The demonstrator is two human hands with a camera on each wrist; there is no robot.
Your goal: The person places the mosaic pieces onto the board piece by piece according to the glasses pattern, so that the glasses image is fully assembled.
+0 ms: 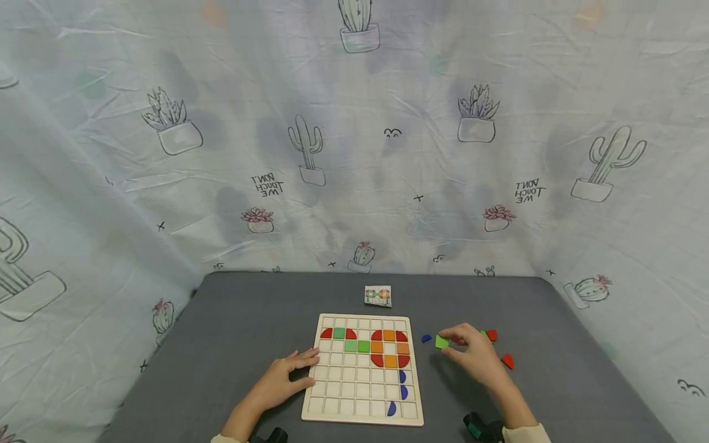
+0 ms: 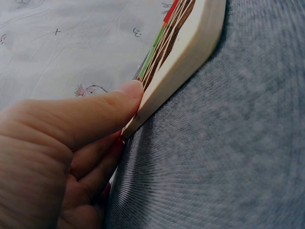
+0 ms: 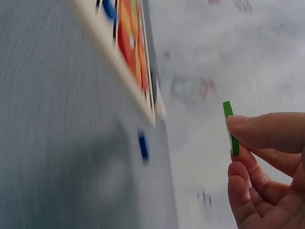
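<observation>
A wooden grid board (image 1: 362, 420) lies on the table, with red, orange, green and blue flat pieces in some of its squares. My left hand (image 1: 282, 379) rests at its left edge, fingers extended; in the left wrist view the thumb (image 2: 102, 112) touches the board's rim. To the right of the board, my right hand (image 1: 477, 357) pinches a green square tile (image 1: 441, 342) between thumb and fingers, held above the table. That tile (image 3: 231, 129) appears edge-on in the right wrist view. A blue half-round piece (image 1: 426, 338) lies between the board and the right hand.
Beyond the board stands a small pattern card (image 1: 378, 296). Red pieces (image 1: 508, 360) lie to the right of the right hand, with a bit of green partly hidden behind it. A printed cloth (image 1: 354, 154) hangs around the grey table (image 1: 249, 320).
</observation>
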